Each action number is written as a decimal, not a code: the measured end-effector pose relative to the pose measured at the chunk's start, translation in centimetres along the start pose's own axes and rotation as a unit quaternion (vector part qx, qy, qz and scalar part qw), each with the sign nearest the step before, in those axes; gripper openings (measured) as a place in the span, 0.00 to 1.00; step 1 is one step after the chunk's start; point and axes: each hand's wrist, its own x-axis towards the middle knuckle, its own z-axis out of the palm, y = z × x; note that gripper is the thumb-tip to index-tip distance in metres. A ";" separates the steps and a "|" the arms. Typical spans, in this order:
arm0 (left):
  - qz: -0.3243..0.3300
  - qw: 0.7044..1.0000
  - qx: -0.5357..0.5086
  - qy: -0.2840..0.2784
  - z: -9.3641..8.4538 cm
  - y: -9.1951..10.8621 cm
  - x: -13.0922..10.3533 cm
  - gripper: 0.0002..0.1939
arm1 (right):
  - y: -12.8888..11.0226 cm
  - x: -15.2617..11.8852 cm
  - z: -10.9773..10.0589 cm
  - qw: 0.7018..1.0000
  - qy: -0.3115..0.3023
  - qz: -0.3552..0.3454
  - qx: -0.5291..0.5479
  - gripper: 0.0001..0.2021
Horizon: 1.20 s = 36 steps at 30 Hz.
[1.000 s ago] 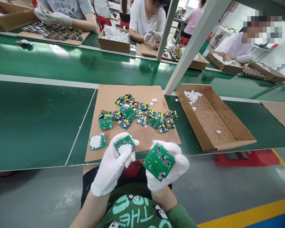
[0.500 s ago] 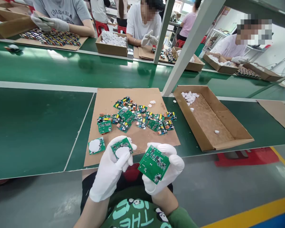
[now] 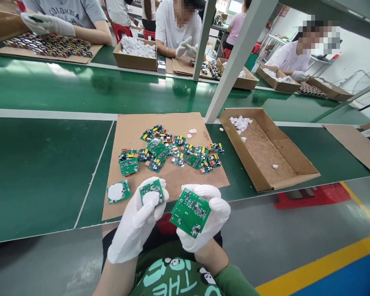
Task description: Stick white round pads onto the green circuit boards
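Left hand [image 3: 135, 224], white glove, is pinching a small green circuit board [image 3: 152, 190] with its thumb on a white round pad. Right hand [image 3: 203, 224] is wrapped around a bigger green circuit board [image 3: 189, 212], solder side up. Just left of the left hand, another padded board [image 3: 119, 191] lies on the cardboard sheet [image 3: 185, 181]; beyond both hands sits a pile of boards [image 3: 169, 150].

Boards [image 3: 172, 150] on cardboard [image 3: 185, 181] — box [image 3: 296, 181] (right)
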 end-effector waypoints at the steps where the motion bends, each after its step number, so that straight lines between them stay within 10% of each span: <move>1: 0.006 1.000 0.007 0.010 0.1 -0.1 0.0 0.18 | 0.0 0.0 0.1 1.000 0.001 0.001 -0.009 0.23; 36: 0.039 0.997 0.014 0.058 0.0 -0.5 -0.2 0.15 | -0.1 -0.6 -0.8 0.976 -0.111 0.104 0.159 0.22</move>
